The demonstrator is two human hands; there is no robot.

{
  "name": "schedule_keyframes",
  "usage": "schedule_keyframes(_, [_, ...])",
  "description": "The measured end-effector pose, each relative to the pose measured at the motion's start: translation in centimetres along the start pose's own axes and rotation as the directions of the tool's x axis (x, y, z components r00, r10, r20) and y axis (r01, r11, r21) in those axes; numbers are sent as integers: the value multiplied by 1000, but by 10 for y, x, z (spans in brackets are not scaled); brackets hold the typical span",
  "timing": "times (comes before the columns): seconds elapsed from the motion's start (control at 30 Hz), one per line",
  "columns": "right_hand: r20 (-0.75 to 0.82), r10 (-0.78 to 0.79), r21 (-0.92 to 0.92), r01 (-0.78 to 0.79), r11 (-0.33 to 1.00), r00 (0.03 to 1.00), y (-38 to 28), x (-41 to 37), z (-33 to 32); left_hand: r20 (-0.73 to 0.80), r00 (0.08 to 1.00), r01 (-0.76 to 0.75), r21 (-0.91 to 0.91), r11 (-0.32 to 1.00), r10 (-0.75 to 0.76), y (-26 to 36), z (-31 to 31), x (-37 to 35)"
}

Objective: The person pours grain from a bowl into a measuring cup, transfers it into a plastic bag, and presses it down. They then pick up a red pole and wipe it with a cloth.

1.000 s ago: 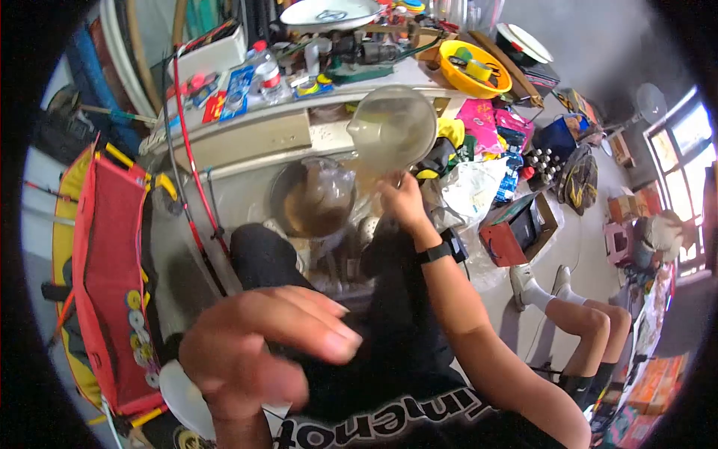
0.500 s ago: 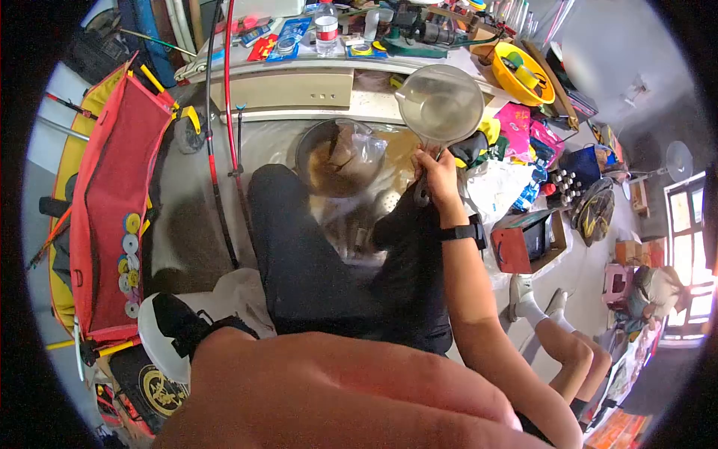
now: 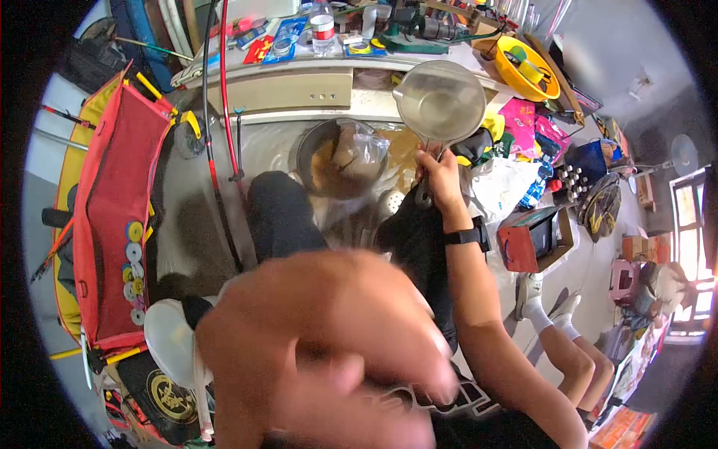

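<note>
My right hand (image 3: 441,178) is closed around the handle of a translucent round scoop (image 3: 440,101) with a small spout on its left side. The scoop is held up over my right knee, and I cannot make out anything in it. My left hand (image 3: 329,337) is large, blurred and close to the camera, fingers bent and thumb apart, with nothing visible between them. On the floor between my knees and the bench stands a dark basin (image 3: 307,153) with brown material and a clear plastic bag (image 3: 359,150) in it. A white perforated piece (image 3: 390,200) lies beside the basin.
A bench (image 3: 277,90) ahead carries a water bottle (image 3: 322,30), packets and a yellow basin (image 3: 516,78). Two rods (image 3: 223,97) stand left of my knee. A red-lined long bag (image 3: 123,209) is at left. Right are an open box (image 3: 535,239) and another person's legs (image 3: 557,344).
My left hand has moved up and turned near the camera, now showing its bent fingers and thumb. My right hand and the scoop stay almost in place.
</note>
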State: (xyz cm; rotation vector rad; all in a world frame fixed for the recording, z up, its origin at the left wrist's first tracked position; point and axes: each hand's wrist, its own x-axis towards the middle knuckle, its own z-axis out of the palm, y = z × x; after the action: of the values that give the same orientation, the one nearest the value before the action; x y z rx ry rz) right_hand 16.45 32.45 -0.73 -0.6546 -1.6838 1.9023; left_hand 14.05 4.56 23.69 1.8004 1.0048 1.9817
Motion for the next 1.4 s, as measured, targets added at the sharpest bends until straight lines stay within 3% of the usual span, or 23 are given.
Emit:
schedule_keyframes(0.03, [20, -23, -24, 23, 999, 1000, 3, 2, -2, -110, 994, 15, -8, 1000, -16, -20, 0, -11])
schedule_keyframes(0.1, [44, -52, -46, 54, 997, 998, 1, 2, -3, -101, 969, 247, 284, 927, -227, -38, -24, -25])
schedule_keyframes(0.13, [40, -5, -2, 6, 1000, 999, -5, -1, 0, -142, 929, 367, 442, 818, -341, -50, -31, -35])
schedule_keyframes(0.17, [39, 43, 41, -44, 998, 998, -8, -2, 3, -161, 914, 397, 547, 737, -373, -65, -43, -45])
schedule_keyframes(0.2, [45, 39, 43, -41, 998, 998, -8, -2, 4, -226, 882, 463, 574, 675, -413, -81, -52, -56])
schedule_keyframes(0.33, [72, 22, 16, -23, 1000, 997, -9, 1, 3, -378, 788, 564, 759, 325, -486, -129, -95, -113])
schedule_keyframes(0.37, [65, 53, 24, -55, 998, 996, -9, 0, 3, -379, 790, 563, 759, 326, -481, -137, -101, -126])
schedule_keyframes(0.43, [67, 76, 63, -80, 995, 995, -13, -1, 4, -401, 787, 488, 869, 76, -469, -148, -106, -146])
schedule_keyframes(0.47, [70, 68, 59, -73, 996, 995, -15, 0, 4, -403, 791, 488, 869, 78, -461, -151, -107, -150])
schedule_keyframes(0.53, [63, 126, 68, -131, 989, 990, -16, 2, 3, -394, 787, 417, 907, -62, -475, -155, -106, -156])
schedule_keyframes(0.73, [68, 210, 100, -216, 971, 975, -15, 11, 0, -473, 751, 486, 868, -100, -460, -159, -103, -153])
schedule_keyframes(0.83, [30, 279, 274, -277, 921, 960, -11, 13, -4, -476, 752, 491, 866, -94, -456, -159, -101, -153])
schedule_keyframes(1.07, [47, 357, 420, -343, 841, 933, -13, 15, -11, -484, 763, 500, 862, -84, -429, -162, -98, -156])
schedule_keyframes(1.4, [58, 323, 443, -314, 840, 945, -6, 18, -15, -488, 761, 512, 856, -67, -428, -162, -98, -157])
